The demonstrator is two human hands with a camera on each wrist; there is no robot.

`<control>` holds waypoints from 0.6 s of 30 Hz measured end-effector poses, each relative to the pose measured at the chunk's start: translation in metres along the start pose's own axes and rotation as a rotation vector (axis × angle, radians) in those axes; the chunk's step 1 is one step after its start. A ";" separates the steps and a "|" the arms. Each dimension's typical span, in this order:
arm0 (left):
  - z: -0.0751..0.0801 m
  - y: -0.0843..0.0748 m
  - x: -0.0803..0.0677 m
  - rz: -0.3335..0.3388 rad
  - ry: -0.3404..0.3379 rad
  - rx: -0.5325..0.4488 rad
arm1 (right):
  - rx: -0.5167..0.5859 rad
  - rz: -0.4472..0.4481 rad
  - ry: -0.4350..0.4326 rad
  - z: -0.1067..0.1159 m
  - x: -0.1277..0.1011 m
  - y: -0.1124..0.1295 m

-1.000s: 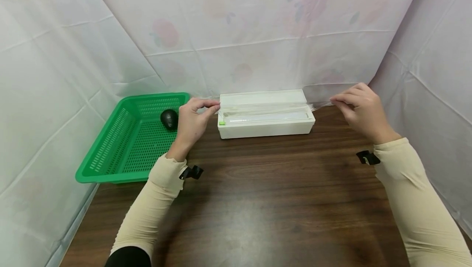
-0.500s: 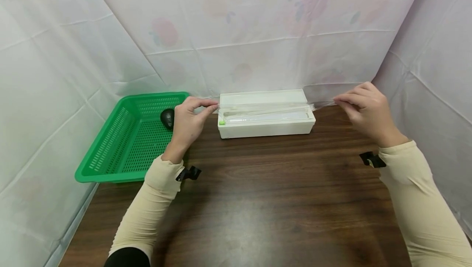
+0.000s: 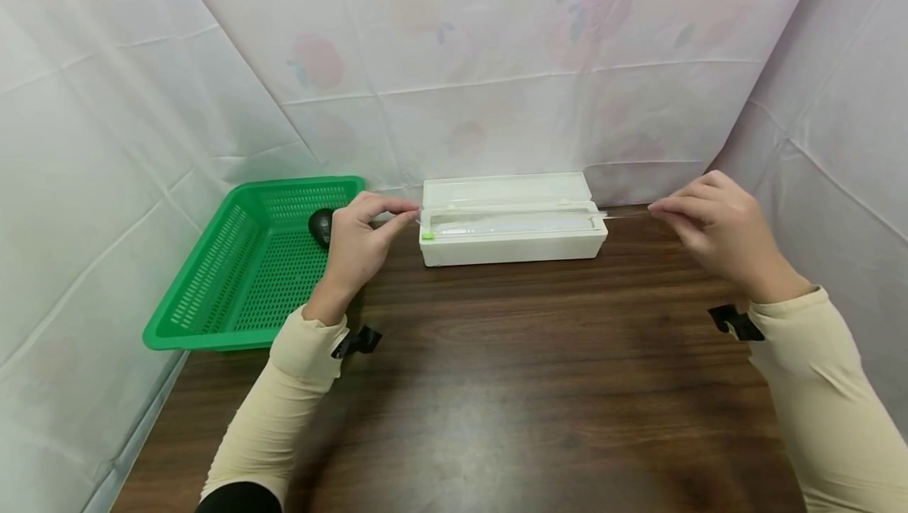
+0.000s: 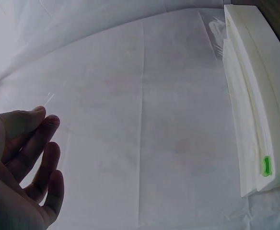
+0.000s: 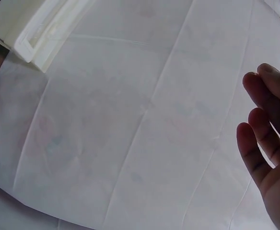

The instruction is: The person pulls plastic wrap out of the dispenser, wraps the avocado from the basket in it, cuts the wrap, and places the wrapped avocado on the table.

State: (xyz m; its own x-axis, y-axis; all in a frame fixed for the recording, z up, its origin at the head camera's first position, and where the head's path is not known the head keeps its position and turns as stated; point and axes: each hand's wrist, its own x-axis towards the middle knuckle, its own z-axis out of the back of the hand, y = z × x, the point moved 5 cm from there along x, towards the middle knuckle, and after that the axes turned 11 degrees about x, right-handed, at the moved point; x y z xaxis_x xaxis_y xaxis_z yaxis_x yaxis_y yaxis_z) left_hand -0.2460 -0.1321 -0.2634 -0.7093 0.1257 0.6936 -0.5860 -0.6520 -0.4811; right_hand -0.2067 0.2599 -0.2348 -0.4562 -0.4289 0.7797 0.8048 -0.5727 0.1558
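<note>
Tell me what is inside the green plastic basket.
The green plastic basket holds one dark rounded object at its far right corner; the left hand covers part of it.

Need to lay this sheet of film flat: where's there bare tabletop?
Bare table lies in front of the white dispenser box, between both sleeves. Crowded: the back edge, where left hand and right hand pinch the film, and the green basket at the left.

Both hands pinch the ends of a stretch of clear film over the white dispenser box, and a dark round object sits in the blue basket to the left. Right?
Not quite: the basket is green, not blue, as the head view shows. The rest stands: left hand and right hand pinch the film over the white dispenser box, with the dark round object in the basket.
</note>
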 end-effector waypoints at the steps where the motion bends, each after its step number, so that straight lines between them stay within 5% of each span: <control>1: 0.000 0.000 -0.001 0.006 0.009 -0.001 | 0.003 0.003 0.007 0.000 -0.001 0.001; 11: -0.001 -0.002 -0.020 0.052 0.157 -0.006 | 0.036 0.053 0.046 0.002 -0.021 0.011; 18: 0.000 -0.004 -0.037 -0.008 0.226 0.007 | 0.022 0.077 0.077 -0.001 -0.036 0.022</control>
State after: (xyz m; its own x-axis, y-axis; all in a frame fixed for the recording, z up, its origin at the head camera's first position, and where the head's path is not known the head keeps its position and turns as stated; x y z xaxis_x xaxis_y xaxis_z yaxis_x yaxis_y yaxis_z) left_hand -0.2177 -0.1337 -0.2869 -0.7747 0.2947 0.5595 -0.5899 -0.6554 -0.4716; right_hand -0.1727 0.2624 -0.2600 -0.4200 -0.5239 0.7410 0.8464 -0.5208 0.1114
